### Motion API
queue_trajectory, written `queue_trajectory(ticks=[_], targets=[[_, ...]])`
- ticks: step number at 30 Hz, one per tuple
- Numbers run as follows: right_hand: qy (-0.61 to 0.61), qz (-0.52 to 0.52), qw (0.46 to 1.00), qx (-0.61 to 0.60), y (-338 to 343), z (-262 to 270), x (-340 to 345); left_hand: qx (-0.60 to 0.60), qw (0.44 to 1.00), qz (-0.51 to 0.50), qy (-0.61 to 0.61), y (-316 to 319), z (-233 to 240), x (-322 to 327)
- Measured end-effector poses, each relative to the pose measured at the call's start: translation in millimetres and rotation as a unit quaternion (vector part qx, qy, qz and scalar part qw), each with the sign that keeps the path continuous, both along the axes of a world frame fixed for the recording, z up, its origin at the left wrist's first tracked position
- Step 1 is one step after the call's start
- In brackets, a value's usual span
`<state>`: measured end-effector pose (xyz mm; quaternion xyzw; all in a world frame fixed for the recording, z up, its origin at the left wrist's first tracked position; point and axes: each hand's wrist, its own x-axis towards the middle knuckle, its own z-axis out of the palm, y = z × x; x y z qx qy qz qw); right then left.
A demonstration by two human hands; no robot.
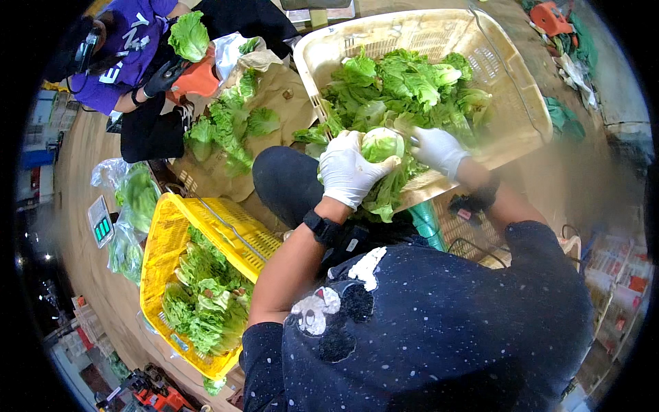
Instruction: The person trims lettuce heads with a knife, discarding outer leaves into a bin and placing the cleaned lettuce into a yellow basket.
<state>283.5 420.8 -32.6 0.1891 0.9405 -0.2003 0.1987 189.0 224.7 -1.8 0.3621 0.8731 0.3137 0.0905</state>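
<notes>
My left hand (347, 170), in a white glove, grips a head of lettuce (382, 144) in front of my lap, with loose leaves hanging below it. Close by on the right, my gloved right hand (436, 149) has its fingers bent near the cut base of the head; a small metallic thing shows at the fingertips, too little of it to name. Just beyond both hands stands a large cream plastic basket (520, 87) with many lettuce heads and leaves (401, 87) in it.
A yellow plastic crate (154, 257) with lettuce (211, 304) stands at my left. Bagged lettuce (139, 198) and a digital device (100, 221) lie beyond it. A co-worker (123, 56) at the upper left holds lettuce near an orange stool (195, 77). Leaves (226, 123) lie on brown paper.
</notes>
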Motion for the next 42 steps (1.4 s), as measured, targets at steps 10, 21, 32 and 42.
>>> queue_trajectory(ticks=[10,21,32,42], targets=[[0.172,-0.234,0.811,-0.507,-41,41,-13,0.147,0.954,-0.035,-0.259,-49,-14,-15],[0.086,-0.117,0.851,-0.505,-25,43,-19,0.171,0.84,-0.124,-0.5,-67,3,-37],[0.081,-0.054,0.89,-0.446,-28,50,-24,0.201,0.819,-0.104,-0.527,-82,-6,-38],[0.176,-0.075,0.883,-0.428,-52,64,-40,0.234,0.781,-0.058,-0.577,-73,-3,-42]])
